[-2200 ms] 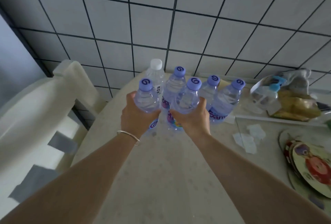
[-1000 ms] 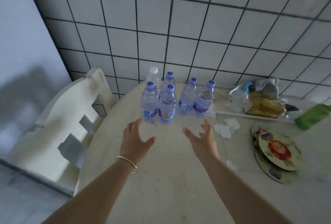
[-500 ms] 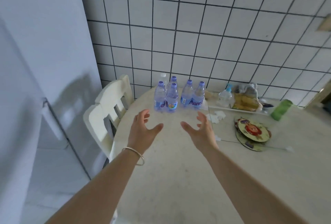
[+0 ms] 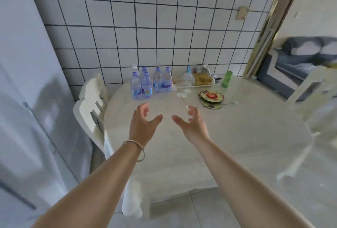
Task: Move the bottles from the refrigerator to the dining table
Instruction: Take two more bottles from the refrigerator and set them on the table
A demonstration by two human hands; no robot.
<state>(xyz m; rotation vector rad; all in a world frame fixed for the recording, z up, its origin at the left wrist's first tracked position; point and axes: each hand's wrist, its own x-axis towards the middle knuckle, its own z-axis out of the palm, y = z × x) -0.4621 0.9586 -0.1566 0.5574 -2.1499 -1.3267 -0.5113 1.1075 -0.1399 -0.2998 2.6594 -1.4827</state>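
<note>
Several clear water bottles with purple caps stand upright in a cluster at the far left of the round cream dining table, close to the tiled wall. One white-capped bottle stands behind them. My left hand and my right hand hover over the table's middle, palms facing each other, fingers loosely spread, holding nothing. Both hands are well short of the bottles. The white refrigerator fills the left side, its doors closed.
A white chair stands between refrigerator and table. On the far side of the table are a stack of patterned plates, a green bottle, a bag of food and paper scraps. Another chair stands by the doorway on the right.
My hands let go of two bottles, which now stand with the others. I have backed away from the table, so bottles look smaller and the refrigerator has come into view.
</note>
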